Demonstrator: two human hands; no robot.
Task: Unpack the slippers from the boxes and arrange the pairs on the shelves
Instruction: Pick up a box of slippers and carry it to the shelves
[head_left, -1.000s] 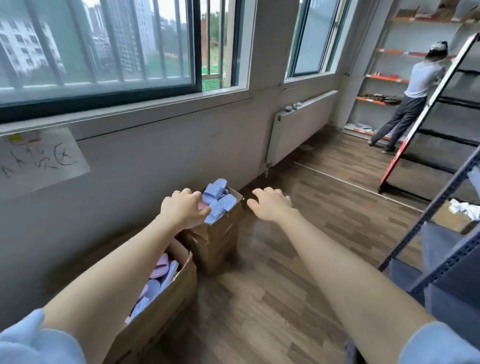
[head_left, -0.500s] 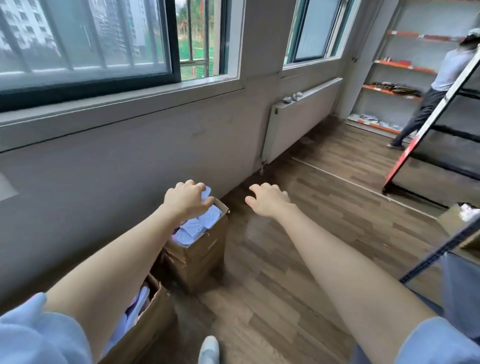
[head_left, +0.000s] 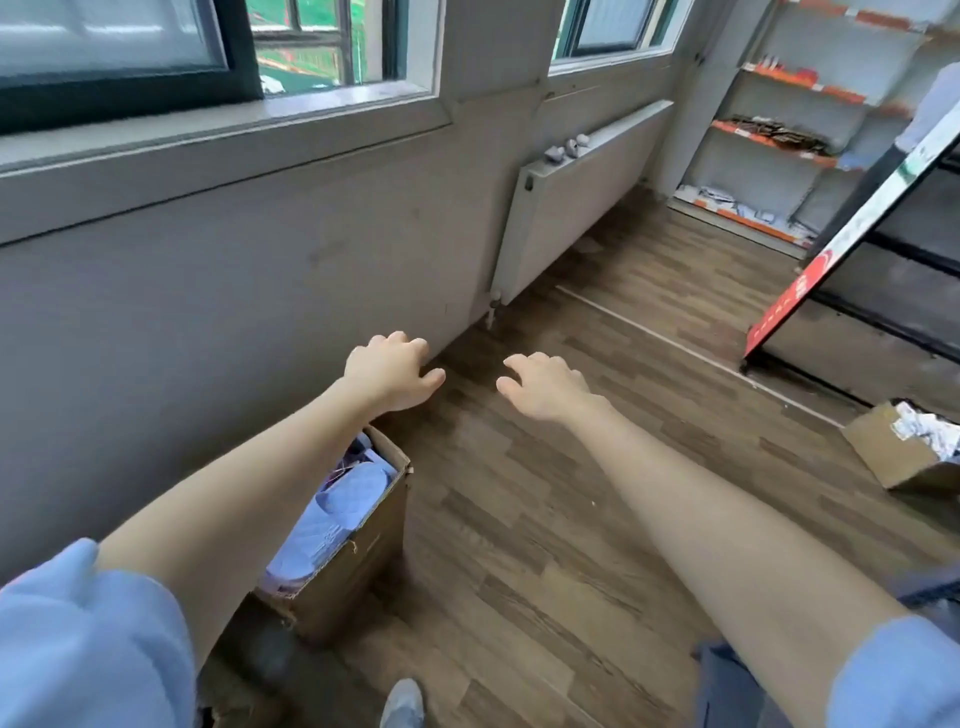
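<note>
Your left hand (head_left: 389, 371) and right hand (head_left: 545, 387) hang mid-frame, fingers loosely curled, holding nothing, while the box (head_left: 363, 561) of pale blue slippers (head_left: 337, 514) sits lower left of centre, its left side hidden behind your left forearm (head_left: 234, 493), and the shelves (head_left: 769, 132) at upper right run off the edge.

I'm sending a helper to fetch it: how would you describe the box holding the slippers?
Follow the grey wall under the windows down to the wood floor. An open cardboard box stands close to it. Unlike the other box by the dark rack, which holds crumpled white wrapping, it is packed with pale blue slippers.
</note>
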